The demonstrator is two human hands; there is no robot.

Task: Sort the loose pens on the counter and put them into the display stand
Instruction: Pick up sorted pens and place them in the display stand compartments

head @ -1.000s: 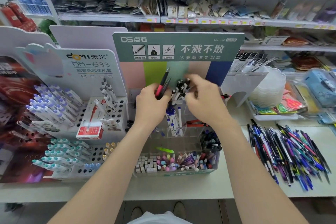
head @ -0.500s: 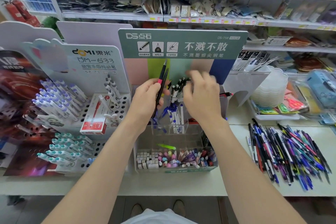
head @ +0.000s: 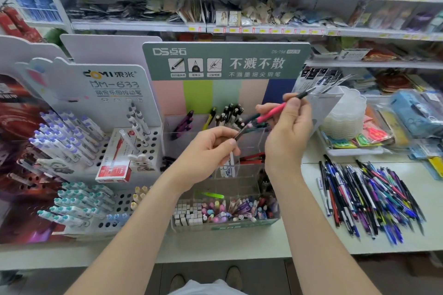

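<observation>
1. While both hands hover in front of the display stand (head: 225,62), which stands at 12 o'clock on the counter (head: 239,242), each of them holds a pen.
2. The right hand (head: 287,141), at about 2 o'clock from the middle of the view, pinches a pink pen (head: 273,111) between thumb and fingers. The pen slants up towards 2 o'clock, its black grip and metal tip uppermost.
3. The left hand (head: 206,151), near the centre, has its fingers curled and grips a thin dark pen (head: 239,133) between thumb and forefinger. The pen's free end points to 2 o'clock, towards the lower end of the pink pen. Whether the two pens touch cannot be told.
4. The loose pens (head: 366,199) lie in a spread heap on the counter at 4 o'clock, well apart from both hands. They are mostly blue, black and purple.
5. In the stand's back row, at 12 o'clock, are purple pens (head: 184,123), a yellow-and-black pen (head: 210,116) and a cluster of black pens (head: 231,112).
6. The stand's front tray (head: 239,225), at 6 o'clock, holds small white blocks and pastel pieces.
7. At 9 o'clock a white stand (head: 112,79) carries purple-capped and teal-capped pens, with a red box (head: 115,165) on it.
</observation>
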